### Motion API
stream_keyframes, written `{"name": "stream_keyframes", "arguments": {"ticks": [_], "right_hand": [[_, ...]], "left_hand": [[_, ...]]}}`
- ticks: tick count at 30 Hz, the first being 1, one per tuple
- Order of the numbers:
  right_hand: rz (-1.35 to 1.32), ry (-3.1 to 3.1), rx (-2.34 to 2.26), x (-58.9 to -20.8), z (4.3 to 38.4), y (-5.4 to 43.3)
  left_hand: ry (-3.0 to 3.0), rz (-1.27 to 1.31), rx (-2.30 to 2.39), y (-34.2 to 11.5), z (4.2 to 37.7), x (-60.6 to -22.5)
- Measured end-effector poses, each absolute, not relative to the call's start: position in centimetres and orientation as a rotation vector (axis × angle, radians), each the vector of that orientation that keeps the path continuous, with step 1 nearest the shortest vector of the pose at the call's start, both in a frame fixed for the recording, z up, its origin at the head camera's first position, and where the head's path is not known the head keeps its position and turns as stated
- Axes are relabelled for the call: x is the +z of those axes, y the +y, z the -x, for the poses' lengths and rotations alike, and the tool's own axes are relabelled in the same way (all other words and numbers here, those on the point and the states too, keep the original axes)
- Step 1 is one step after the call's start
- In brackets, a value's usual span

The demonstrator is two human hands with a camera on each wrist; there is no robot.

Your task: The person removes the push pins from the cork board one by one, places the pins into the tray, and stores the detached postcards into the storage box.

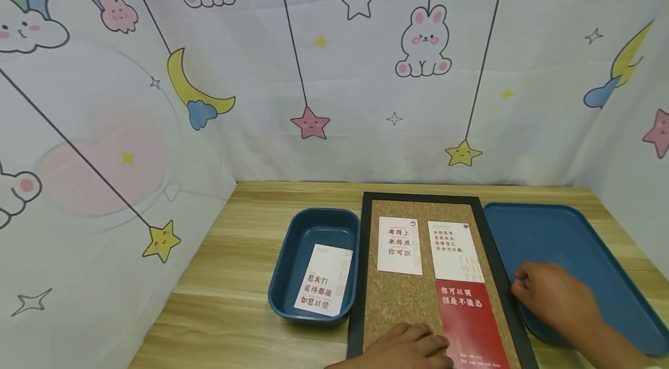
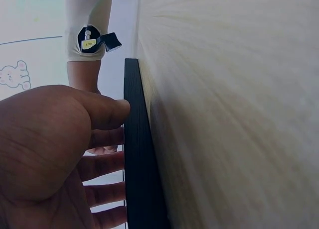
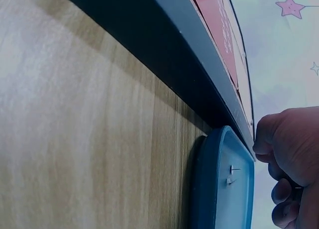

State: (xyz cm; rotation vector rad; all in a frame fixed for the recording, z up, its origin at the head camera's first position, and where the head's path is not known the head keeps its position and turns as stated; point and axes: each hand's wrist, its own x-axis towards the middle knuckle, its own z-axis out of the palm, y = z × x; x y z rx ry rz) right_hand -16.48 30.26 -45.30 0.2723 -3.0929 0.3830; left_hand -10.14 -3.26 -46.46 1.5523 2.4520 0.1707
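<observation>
Pastel-printed cloth (image 1: pixel 251 67) backs your wood-grain table (image 1: pixel 225 276). Leftmost, your blue tub (image 1: pixel 313 225) holds a tilted card (image 1: pixel 325 279) reading "愿我们最终都能如愿以偿". Next, your black-framed corkboard (image 1: pixel 397 299) carries a white card (image 1: pixel 399 246), "考得上 来得及 你可以". Your left hand (image 1: pixel 405 350) rests on the board, fingers extended to the left edge of a red card (image 1: pixel 470 322), "你可以哭 但是不能怂", below another white card (image 1: pixel 456 251) with small lines. Your right hand (image 1: pixel 559 299) is curled by the frame; whether it grips anything, you can't tell. Rightmost, a blue tray (image 1: pixel 538 229) holds pins (image 3: pixel 231 170).
</observation>
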Motion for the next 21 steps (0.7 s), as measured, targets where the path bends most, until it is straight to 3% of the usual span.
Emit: {"name": "stream_keyframes", "arguments": {"ticks": [21], "right_hand": [[-0.435, -2.999, 0.463, -46.3, 15.8, 27.7]], "left_hand": [[2.470, -1.582, 0.199, -3.4, 10.1, -46.6]]}}
